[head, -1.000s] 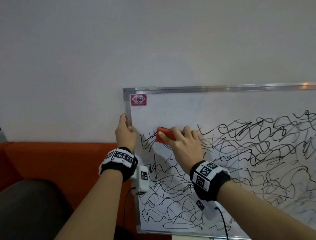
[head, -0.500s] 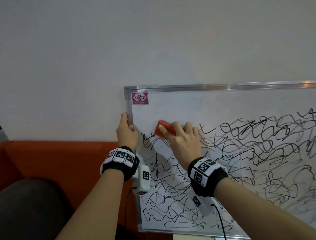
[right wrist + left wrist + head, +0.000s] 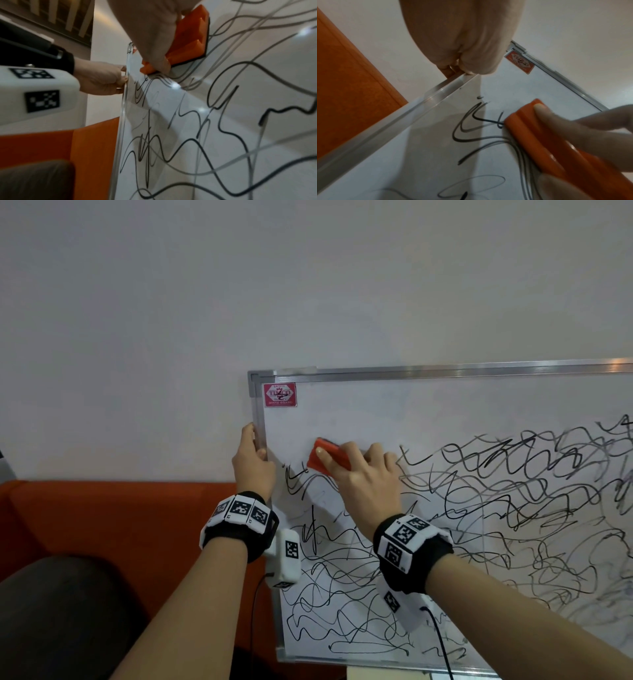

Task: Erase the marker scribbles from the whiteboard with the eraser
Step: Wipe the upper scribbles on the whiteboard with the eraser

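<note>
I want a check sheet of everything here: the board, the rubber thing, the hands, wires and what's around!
Surface: whiteboard, metal-framed, upright against a wall; top strip bare, a red sticker in its top left corner.
Job's things: black scribbles cover most of the board; orange eraser lies flat on it at their upper left edge.
Clutter: nothing seen.
Hands: left hand grips the board's left frame; right hand holds the eraser.
Cables: a black cable hangs from each wrist camera.
Surroundings: orange sofa, dark cushion, pale wall.

Orange eraser [image 3: 328, 459], white whiteboard [image 3: 445, 412] with black scribbles [image 3: 496, 508] (silver frame), red sticker [image 3: 280, 395], orange sofa [image 3: 102, 515].
</note>
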{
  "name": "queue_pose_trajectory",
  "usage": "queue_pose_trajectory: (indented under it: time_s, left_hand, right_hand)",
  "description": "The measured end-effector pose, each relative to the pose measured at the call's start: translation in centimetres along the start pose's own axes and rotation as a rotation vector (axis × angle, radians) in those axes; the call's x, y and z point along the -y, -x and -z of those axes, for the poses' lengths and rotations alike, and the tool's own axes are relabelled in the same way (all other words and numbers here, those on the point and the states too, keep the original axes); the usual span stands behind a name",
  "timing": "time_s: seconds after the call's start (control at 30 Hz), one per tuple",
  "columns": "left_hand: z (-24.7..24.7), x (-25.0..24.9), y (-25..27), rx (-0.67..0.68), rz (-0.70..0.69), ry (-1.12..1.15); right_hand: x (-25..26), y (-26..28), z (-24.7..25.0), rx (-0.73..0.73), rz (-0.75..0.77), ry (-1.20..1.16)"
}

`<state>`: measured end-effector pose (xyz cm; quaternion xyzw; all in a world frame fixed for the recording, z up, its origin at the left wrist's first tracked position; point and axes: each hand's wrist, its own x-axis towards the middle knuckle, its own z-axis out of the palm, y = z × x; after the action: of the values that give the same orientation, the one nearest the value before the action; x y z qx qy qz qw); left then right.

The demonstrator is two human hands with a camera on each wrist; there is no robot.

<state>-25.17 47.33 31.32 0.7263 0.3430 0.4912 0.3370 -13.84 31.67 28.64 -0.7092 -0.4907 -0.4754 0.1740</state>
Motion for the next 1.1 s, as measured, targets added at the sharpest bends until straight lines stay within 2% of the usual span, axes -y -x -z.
queue_pose_trajectory:
  time_s: [0.1,0.23,0.37,0.4,0.53,0.67,0.8,0.97,1.1]
  left_hand:
    - [0.1,-0.1,0.1,0.004,-0.01,0.001]
    - [0.1,-0.3,0.2,0.004,-0.002,0.01]
    - [0.3,-0.6,0.5,-0.005,-0.017,0.012]
    - [0.3,-0.7,0.5,-0.003,-0.017,0.014]
    - [0.3,-0.7,0.5,-0.004,-0.011,0.018]
    - [0.4,0.0,-0.1,0.013,-0.013,0.015]
    - [0.5,0.7,-0.6,0.041,-0.019,0.074]
    - [0.6,1.1,-0.8,0.031,-0.028,0.085]
    - [0.5,0.9,-0.6,0.027,-0.028,0.094]
  right_hand:
    - [0.2,-0.1,0.1,0.028,0.157,0.018]
    - [0.1,-0.9,0.4,0.011,0.051,0.077]
    - [1.0,-0.9,0.5,0.082,0.288,0.1]
    - [0.9,-1.3,0.5,0.091,0.302,0.117]
    - [1.5,-1.9,0.5,0.096,0.158,0.113]
    - [1.9,-2.3,0.4,0.103,0.314,0.1]
    - [2.2,-3.7,0.4,0.017,0.157,0.085]
    - [3.6,-3.0,0.1,0.127,0.325,0.08]
    - [3.2,-3.1,0.5,0.09,0.187,0.068]
